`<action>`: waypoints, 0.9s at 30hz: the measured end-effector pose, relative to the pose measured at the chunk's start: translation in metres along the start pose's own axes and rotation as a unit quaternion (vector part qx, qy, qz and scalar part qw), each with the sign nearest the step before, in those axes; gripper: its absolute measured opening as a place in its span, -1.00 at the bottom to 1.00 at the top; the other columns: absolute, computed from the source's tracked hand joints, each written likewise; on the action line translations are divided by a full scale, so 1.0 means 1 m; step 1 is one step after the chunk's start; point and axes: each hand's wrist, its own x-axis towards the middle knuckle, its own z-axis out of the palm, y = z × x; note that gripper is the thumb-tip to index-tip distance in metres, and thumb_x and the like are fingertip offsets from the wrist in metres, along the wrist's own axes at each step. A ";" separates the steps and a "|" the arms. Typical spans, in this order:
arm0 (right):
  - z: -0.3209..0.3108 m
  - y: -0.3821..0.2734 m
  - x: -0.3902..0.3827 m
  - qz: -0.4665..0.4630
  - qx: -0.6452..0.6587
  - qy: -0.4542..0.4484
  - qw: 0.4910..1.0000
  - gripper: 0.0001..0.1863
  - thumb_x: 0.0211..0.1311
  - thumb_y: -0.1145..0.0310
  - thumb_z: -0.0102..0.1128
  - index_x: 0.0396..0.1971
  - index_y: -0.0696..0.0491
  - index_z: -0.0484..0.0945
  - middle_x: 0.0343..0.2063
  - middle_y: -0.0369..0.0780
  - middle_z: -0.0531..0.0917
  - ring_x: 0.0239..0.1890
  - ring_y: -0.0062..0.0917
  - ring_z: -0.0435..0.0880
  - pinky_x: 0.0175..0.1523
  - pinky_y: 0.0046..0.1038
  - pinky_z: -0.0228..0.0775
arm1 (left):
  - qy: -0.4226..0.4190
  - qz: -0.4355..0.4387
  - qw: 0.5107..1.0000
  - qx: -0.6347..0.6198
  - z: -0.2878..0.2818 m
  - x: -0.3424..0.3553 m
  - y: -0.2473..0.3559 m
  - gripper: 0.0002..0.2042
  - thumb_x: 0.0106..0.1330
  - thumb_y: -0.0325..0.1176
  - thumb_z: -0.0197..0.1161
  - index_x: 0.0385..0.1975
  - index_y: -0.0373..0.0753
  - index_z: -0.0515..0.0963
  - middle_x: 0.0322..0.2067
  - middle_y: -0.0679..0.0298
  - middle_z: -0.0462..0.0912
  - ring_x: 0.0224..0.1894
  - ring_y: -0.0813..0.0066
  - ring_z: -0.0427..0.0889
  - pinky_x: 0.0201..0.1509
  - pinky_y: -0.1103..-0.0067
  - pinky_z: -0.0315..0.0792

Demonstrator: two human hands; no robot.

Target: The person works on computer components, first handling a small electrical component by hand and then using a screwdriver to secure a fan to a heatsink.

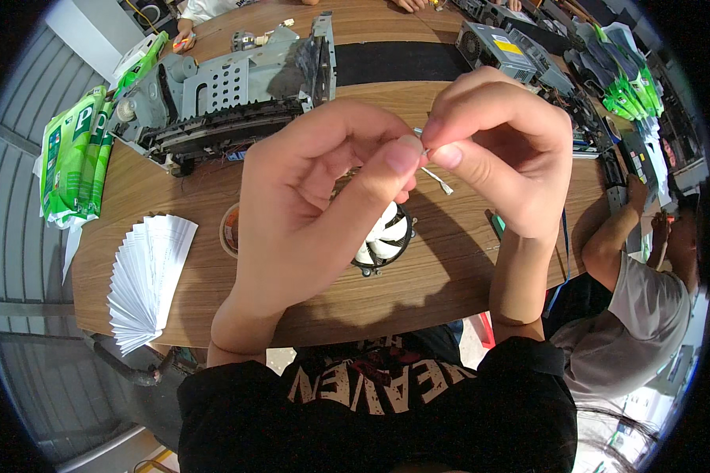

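Observation:
My left hand (pixel 312 201) is raised over the table, thumb and index finger pinched together on a thin pale wire (pixel 426 151). Facing it, my right hand (pixel 505 146) pinches the same wire between thumb and fingertip, so the two grips almost meet. A short white lead with a small plug (pixel 447 189) hangs just below the fingertips; whether it joins the pinched wire I cannot tell. Beneath my hands lies a round cooling fan (pixel 386 240) with white blades and a black frame, partly hidden by my left hand.
A large grey metal printer chassis (pixel 229 91) stands at the far left, beside green packets (pixel 75 158). A folded paper fan (pixel 150 284) lies on the left. An orange-and-white roll (pixel 229 230) shows behind my left wrist. A power supply (pixel 493 51) stands far right; a person (pixel 639 315) sits at right.

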 end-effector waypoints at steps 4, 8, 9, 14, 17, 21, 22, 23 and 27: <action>0.005 0.000 -0.003 0.093 0.157 0.025 0.983 -0.89 -0.03 0.57 0.28 -0.45 0.19 0.55 -0.45 -0.19 0.55 -0.40 -0.55 0.51 -0.31 -0.58 0.33 | -0.019 -0.025 0.999 -0.007 -0.002 0.000 0.000 -0.88 0.23 -0.47 0.11 -0.35 -0.42 0.48 -0.49 0.25 0.55 -0.46 0.60 0.48 -0.35 0.69 0.36; 0.006 -0.001 -0.002 0.102 0.182 0.023 0.978 -0.88 -0.01 0.57 0.26 -0.43 0.20 0.54 -0.45 -0.19 0.54 -0.39 -0.56 0.50 -0.30 -0.59 0.32 | -0.019 -0.015 1.000 0.002 -0.003 0.001 0.000 -0.87 0.24 -0.46 0.11 -0.36 -0.42 0.48 -0.48 0.24 0.55 -0.47 0.61 0.48 -0.37 0.70 0.35; 0.006 -0.002 -0.002 0.100 0.156 0.025 0.982 -0.89 -0.01 0.59 0.25 -0.43 0.21 0.53 -0.45 -0.19 0.53 -0.38 -0.56 0.50 -0.29 -0.59 0.32 | -0.017 -0.012 1.000 0.007 -0.003 0.001 0.000 -0.87 0.24 -0.46 0.11 -0.36 -0.42 0.48 -0.48 0.23 0.55 -0.47 0.60 0.48 -0.36 0.69 0.35; 0.002 -0.004 -0.002 0.068 0.061 0.022 0.996 -0.89 -0.02 0.62 0.22 -0.43 0.23 0.53 -0.44 -0.18 0.54 -0.35 -0.55 0.50 -0.25 -0.57 0.33 | 0.004 0.021 0.999 0.032 -0.002 0.001 -0.003 -0.86 0.24 -0.46 0.12 -0.35 -0.44 0.48 -0.45 0.20 0.55 -0.44 0.59 0.47 -0.33 0.68 0.35; 0.000 -0.005 -0.001 0.023 -0.033 0.022 0.999 -0.87 -0.05 0.64 0.22 -0.42 0.24 0.53 -0.43 -0.15 0.55 -0.34 -0.52 0.51 -0.21 -0.54 0.33 | 0.007 0.021 0.999 0.025 -0.002 0.002 -0.003 -0.86 0.24 -0.46 0.12 -0.33 -0.45 0.49 -0.44 0.19 0.56 -0.43 0.58 0.47 -0.30 0.67 0.35; 0.002 -0.006 -0.001 -0.033 -0.145 0.031 0.988 -0.84 -0.09 0.66 0.23 -0.42 0.25 0.53 -0.41 -0.13 0.56 -0.33 -0.49 0.52 -0.18 -0.52 0.33 | 0.008 0.028 0.999 0.032 -0.003 0.002 -0.002 -0.87 0.22 -0.49 0.14 -0.33 -0.44 0.50 -0.43 0.19 0.57 -0.43 0.59 0.48 -0.29 0.69 0.35; 0.002 -0.006 -0.001 -0.042 -0.149 0.036 0.987 -0.84 -0.09 0.67 0.23 -0.42 0.25 0.53 -0.41 -0.13 0.56 -0.33 -0.49 0.52 -0.18 -0.52 0.33 | 0.013 0.022 0.999 0.033 -0.003 0.002 -0.001 -0.87 0.21 -0.49 0.15 -0.33 -0.44 0.50 -0.43 0.19 0.57 -0.42 0.59 0.48 -0.29 0.70 0.35; 0.002 -0.006 -0.001 -0.042 -0.150 0.036 0.987 -0.84 -0.09 0.67 0.23 -0.42 0.25 0.53 -0.41 -0.13 0.56 -0.33 -0.49 0.52 -0.18 -0.52 0.33 | 0.013 0.022 0.999 0.033 -0.003 0.002 -0.001 -0.87 0.21 -0.49 0.15 -0.33 -0.44 0.50 -0.43 0.19 0.57 -0.42 0.59 0.48 -0.29 0.70 0.35; -0.003 0.000 -0.009 -0.023 -0.075 0.068 0.995 -0.85 -0.06 0.66 0.21 -0.41 0.25 0.53 -0.40 -0.12 0.56 -0.32 -0.49 0.51 -0.18 -0.52 0.33 | 0.019 0.043 0.997 0.064 -0.002 0.002 0.000 -0.89 0.20 -0.51 0.16 -0.33 -0.42 0.50 -0.43 0.22 0.57 -0.42 0.61 0.50 -0.29 0.71 0.35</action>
